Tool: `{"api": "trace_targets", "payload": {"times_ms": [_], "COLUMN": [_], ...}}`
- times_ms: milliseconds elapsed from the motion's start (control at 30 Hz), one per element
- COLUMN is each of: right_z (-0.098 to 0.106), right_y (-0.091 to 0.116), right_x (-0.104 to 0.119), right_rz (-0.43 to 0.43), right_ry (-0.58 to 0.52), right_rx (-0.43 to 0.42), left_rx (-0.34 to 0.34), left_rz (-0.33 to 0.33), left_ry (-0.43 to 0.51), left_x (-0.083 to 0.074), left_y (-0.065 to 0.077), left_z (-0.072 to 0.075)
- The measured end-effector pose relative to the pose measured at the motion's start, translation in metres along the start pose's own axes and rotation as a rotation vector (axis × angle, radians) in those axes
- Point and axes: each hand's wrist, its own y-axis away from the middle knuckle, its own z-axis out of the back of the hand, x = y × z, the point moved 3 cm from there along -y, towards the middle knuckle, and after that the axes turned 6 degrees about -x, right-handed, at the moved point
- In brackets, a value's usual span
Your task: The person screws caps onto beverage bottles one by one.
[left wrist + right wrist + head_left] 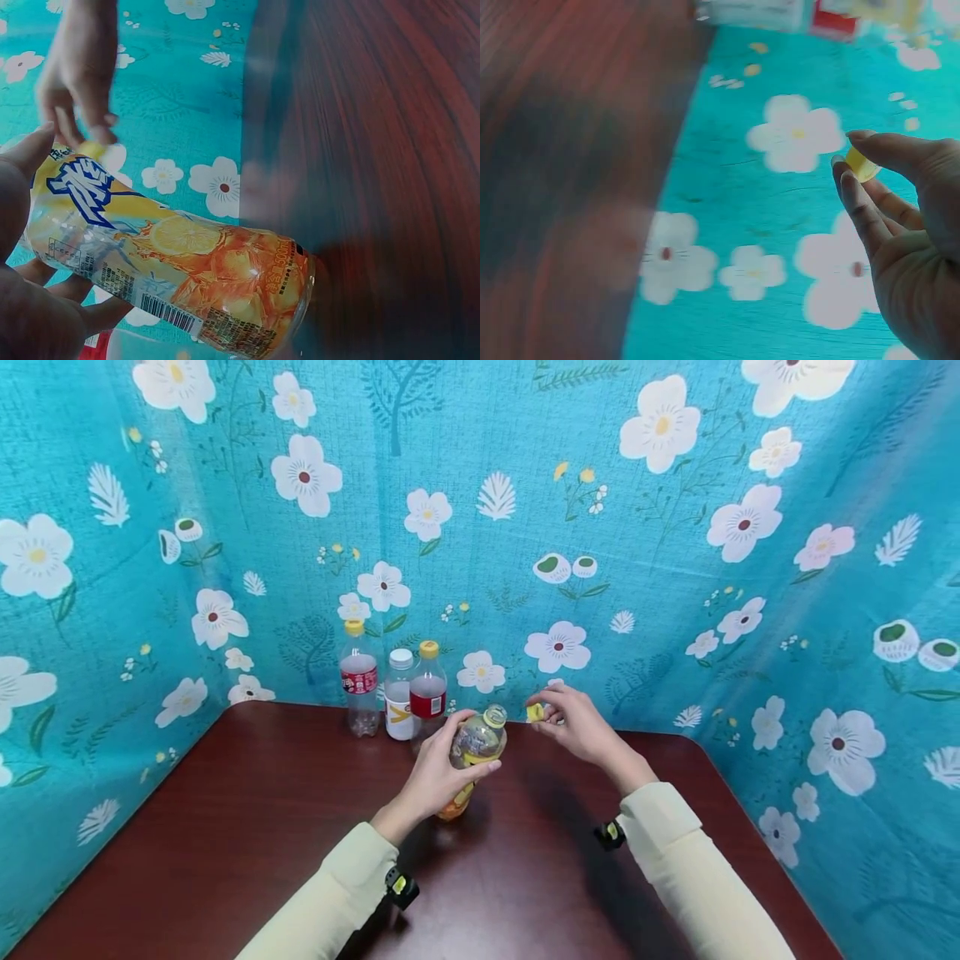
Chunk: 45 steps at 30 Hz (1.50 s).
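My left hand [438, 770] grips a clear plastic drink bottle [187, 259] round its upper part. The bottle's yellow and orange label shows a lemon slice. Its mouth [495, 717] is uncapped, and in the head view the bottle tilts a little to the right. Between thumb and fingertips, my right hand [577, 722] pinches a yellow bottle cap [862, 165]. The cap is apart from the bottle, a short way to the right of its mouth. In the left wrist view the right hand is blurred.
Behind the left hand stand a bottle with a red label and yellow cap [359, 681], a white-capped bottle [400, 697] and another red-labelled bottle [428, 689]. They are on a dark red-brown table [262, 827]. A blue flowered cloth [480, 610] hangs round its back and sides.
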Motion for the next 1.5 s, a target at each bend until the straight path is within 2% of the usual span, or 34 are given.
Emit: {"api": "trace_targets", "payload": {"times_ms": [200,400,733,900,1100,1267,1500], "right_z": [0.03,0.048,0.055,0.057,0.058,0.057,0.055], "right_y": [0.008,0.017,0.021,0.022,0.023,0.024,0.028], "right_x": [0.034,0.05,0.061,0.064,0.068,0.068,0.065], "right_rz": [0.111,0.131,0.183,0.176,0.164,0.164,0.208], "right_ry": [-0.025,-0.034,-0.03,-0.01,0.012,0.039,0.101], "right_rx": [-0.083,-0.109,0.013,0.051,0.105,0.117,0.123], "left_rx": [0.011,0.039,0.054,0.065,0.105,0.119,0.128], "left_rz": [0.002,-0.009,-0.021,-0.026,-0.064,-0.074,-0.068], "left_ry": [0.014,0.027,0.031,0.02,0.036,0.035,0.038], "left_x": [-0.004,-0.008,-0.012,-0.014,-0.017,-0.02,-0.021], "left_y": [0.001,0.0,0.001,0.001,0.002,0.002,0.005], "left_z": [-0.003,-0.01,-0.021,-0.025,-0.03,-0.032,-0.036]}}
